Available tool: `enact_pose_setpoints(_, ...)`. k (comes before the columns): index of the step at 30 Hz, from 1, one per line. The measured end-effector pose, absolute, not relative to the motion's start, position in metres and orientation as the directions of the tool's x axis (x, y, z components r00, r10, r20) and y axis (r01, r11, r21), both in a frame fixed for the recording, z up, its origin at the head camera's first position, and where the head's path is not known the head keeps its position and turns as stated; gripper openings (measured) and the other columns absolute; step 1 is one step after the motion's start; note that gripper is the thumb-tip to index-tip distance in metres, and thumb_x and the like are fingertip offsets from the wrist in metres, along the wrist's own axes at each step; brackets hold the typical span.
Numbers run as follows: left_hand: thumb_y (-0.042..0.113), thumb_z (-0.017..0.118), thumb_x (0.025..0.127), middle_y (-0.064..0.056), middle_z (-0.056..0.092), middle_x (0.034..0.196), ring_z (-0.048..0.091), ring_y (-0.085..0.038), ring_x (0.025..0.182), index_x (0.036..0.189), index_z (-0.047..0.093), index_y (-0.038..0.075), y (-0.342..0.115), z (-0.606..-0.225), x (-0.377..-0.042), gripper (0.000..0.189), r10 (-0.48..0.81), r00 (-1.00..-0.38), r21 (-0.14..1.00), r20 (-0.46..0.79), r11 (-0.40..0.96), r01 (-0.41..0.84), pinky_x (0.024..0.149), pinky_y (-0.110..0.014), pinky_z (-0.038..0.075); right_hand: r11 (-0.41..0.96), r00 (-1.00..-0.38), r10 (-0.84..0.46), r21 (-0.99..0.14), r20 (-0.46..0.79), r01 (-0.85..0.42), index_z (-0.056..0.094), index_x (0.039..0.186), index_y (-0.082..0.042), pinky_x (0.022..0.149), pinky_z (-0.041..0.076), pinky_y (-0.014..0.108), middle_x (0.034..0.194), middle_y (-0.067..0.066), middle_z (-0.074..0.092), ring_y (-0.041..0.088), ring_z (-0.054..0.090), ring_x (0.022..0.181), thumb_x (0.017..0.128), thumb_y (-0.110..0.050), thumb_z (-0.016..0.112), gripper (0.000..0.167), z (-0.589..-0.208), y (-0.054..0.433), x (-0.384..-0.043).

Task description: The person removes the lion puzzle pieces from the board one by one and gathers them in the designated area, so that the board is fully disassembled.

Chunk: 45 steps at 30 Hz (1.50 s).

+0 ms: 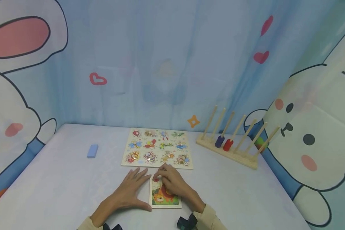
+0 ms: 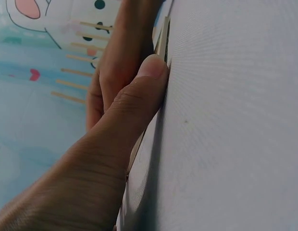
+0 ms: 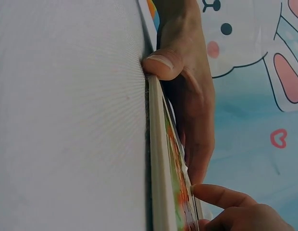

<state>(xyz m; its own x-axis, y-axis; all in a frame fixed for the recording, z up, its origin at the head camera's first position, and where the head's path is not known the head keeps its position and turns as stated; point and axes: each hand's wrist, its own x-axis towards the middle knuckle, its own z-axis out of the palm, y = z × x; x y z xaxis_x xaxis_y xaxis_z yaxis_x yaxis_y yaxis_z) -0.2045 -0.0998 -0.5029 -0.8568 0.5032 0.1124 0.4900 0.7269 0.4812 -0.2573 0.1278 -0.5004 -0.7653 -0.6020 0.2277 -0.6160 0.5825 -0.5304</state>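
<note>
A small wooden lion puzzle [image 1: 161, 200] lies on the table in front of the person. Fingers spread, the left hand [image 1: 129, 190] rests along its left side, thumb tip at the near left corner. In the right wrist view that left thumb [image 3: 163, 65] presses against the end of the board's pale edge [image 3: 159, 144]. Over the puzzle's upper part, the right hand [image 1: 173, 182] has bent fingers and pinches a red-printed puzzle piece [image 1: 156, 180], mostly covered by the fingers. Finger and thumb of the right hand [image 3: 245, 211] meet the puzzle's surface in the right wrist view.
Behind the hands lies a larger wooden board [image 1: 158, 148] with insect and animal pictures. A wooden peg rack [image 1: 227, 153] with purple and red beads stands at the back right. A blue block [image 1: 92, 151] sits at the left. A printed curtain [image 1: 149, 64] hangs behind.
</note>
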Motion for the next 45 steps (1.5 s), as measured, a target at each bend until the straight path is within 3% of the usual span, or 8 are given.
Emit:
enact_pose_setpoints(27,0.080,0.067,0.059,-0.007,0.026,0.158,0.012,-0.038,0.146,0.147,0.040,0.017,-0.0996,-0.5048,-0.2062,0.111,0.504,-0.856,0.466,0.112,0.734,0.494,0.117,-0.057,0.005,0.540,-0.758,-0.638,-0.625,0.133,-0.564,0.064,0.100,-0.031,0.087,0.039,0.036,0.114,-0.009,0.053,0.014,0.043,0.101,0.081,-0.008,0.055,0.031,-0.4953,0.1293,-0.2581)
enact_pose_setpoints(33,0.080,0.068,0.058,-0.007,0.026,0.158,0.012,-0.037,0.146,0.146,0.040,0.018,-0.0997,-0.5063,-0.2068,0.111,0.504,-0.856,0.470,0.116,0.731,0.494,0.117,-0.057,0.005,0.488,-0.760,-0.638,-0.697,0.126,-0.525,0.064,0.097,-0.031,0.094,0.038,0.040,0.112,-0.011,0.054,0.014,0.045,0.105,0.080,-0.006,0.057,0.031,-0.4985,0.1312,-0.2613)
enact_pose_setpoints(39,0.080,0.068,0.058,-0.006,0.026,0.158,0.012,-0.037,0.146,0.146,0.040,0.017,-0.1003,-0.5061,-0.2068,0.112,0.505,-0.855,0.471,0.120,0.729,0.496,0.118,-0.056,0.005,0.444,-0.753,-0.644,-0.735,0.136,-0.512,0.067,0.089,-0.026,0.089,0.036,0.037,0.104,-0.013,0.058,0.015,0.044,0.098,0.081,-0.002,0.057,0.028,-0.4971,0.1318,-0.2615)
enact_pose_setpoints(45,0.081,0.067,0.058,-0.006,0.025,0.158,0.012,-0.037,0.146,0.147,0.040,0.018,-0.1004,-0.5059,-0.2071,0.112,0.507,-0.854,0.461,0.116,0.734,0.498,0.118,-0.056,0.006,0.491,-0.758,-0.639,-0.688,0.131,-0.534,0.070,0.101,-0.026,0.094,0.039,0.040,0.108,-0.012,0.057,0.013,0.045,0.102,0.082,-0.001,0.056,0.034,-0.4946,0.1307,-0.2599)
